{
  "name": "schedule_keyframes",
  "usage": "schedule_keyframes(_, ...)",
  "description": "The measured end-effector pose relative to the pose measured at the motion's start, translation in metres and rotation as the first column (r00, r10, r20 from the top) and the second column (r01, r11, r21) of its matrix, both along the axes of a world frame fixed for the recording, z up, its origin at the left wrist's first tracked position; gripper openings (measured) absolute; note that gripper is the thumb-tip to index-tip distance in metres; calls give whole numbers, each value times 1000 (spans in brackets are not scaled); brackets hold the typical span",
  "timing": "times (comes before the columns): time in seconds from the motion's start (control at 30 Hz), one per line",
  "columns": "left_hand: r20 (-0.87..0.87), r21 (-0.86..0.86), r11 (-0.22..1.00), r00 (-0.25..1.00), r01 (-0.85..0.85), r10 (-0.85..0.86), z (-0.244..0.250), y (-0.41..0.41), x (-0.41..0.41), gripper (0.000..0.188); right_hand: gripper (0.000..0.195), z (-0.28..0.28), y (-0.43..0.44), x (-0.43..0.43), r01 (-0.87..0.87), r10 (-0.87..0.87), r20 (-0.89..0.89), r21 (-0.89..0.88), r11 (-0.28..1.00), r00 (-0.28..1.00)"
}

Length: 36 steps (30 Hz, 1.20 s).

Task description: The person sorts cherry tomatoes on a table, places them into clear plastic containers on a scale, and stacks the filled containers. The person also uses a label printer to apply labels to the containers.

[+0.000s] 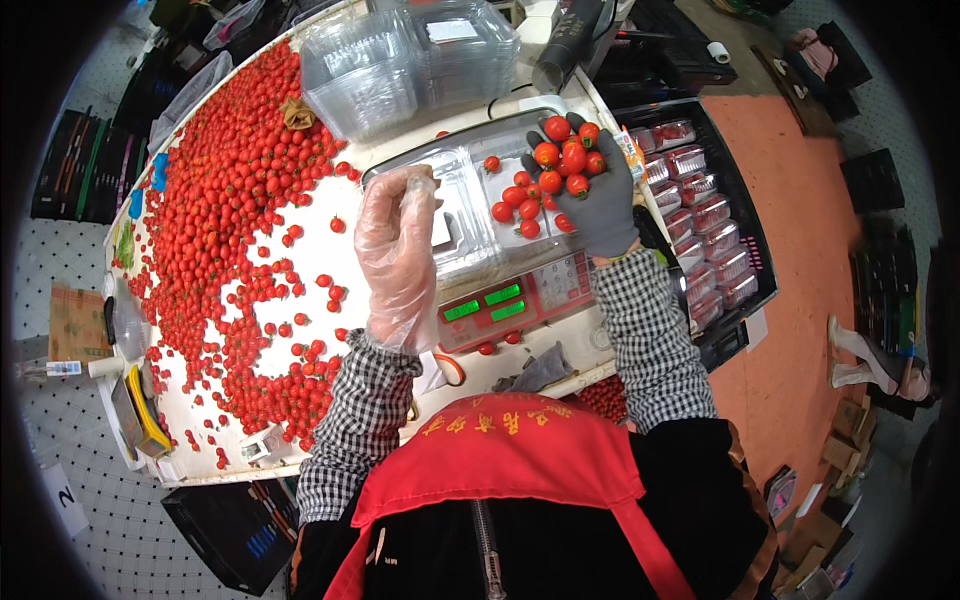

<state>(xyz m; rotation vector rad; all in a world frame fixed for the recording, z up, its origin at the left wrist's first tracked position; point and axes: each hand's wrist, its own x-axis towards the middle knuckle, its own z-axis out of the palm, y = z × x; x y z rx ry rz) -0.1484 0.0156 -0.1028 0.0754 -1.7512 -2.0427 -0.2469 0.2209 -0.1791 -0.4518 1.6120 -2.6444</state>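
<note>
My right hand (600, 202), in a grey glove, cups several cherry tomatoes (571, 157) in its upturned palm, over the right half of an open clear plastic clamshell box (480, 251). Several more cherry tomatoes (517, 202) lie loose in that half. The box sits on a digital scale (551, 289) with a red front and lit green displays. My left hand (397, 259), in a clear plastic glove, is over the left edge of the box's lid half, fingers curled inward. Whether anything is inside its fingers is hidden.
A large heap of cherry tomatoes (225, 202) spreads over the white table (330, 251) at left. Stacked clear boxes (360, 67) stand behind the scale. At right, a black crate (761, 281) holds filled boxes (709, 214). A grey cloth (541, 369) lies near the front edge.
</note>
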Motion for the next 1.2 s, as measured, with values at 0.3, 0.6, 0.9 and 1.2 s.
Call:
schedule_keyframes(0.3,189,-71,991,974,-113,125,-33,-53,58,14,26,-28,46,-37,-110,133,173,-139,984,976)
schedule_keyframes(0.6,470,-140,949,824,-283,315,-67,-104,150,18,39,12,35,4,-45,50,17,-206,978,999)
schedule_keyframes(0.9,538,-64,886,732,-460,419,-103,-153,234,22,28,3,-104,128,-547,571,95,450,706,815)
schedule_keyframes(1.2,563,-104,787,617,-608,551,-122,-197,285,13,24,-69,-206,178,-587,596,211,588,556,775)
